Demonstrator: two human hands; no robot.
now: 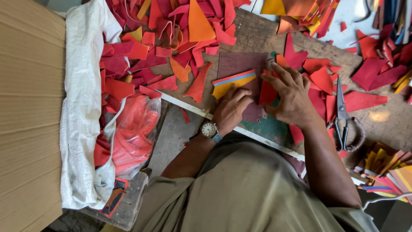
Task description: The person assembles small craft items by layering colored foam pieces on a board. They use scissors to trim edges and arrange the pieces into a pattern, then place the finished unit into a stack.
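Note:
My left hand [231,109], with a wristwatch [210,129] on its wrist, presses down on a layered strip of yellow, blue and orange material [231,81] lying on a dark maroon sheet [240,64]. My right hand [292,96] lies flat beside it, fingers spread over a red scrap [267,92] and the sheet's right edge. Neither hand lifts anything; both press pieces against the worn wooden work surface [257,36].
Heaps of red, pink and orange scraps [171,30] cover the far side. Black scissors [342,116] lie right of my right hand. A white sack [81,107] and a plastic bag of red pieces [135,133] sit left, beside cardboard [30,116]. Stacked coloured strips [388,169] lie lower right.

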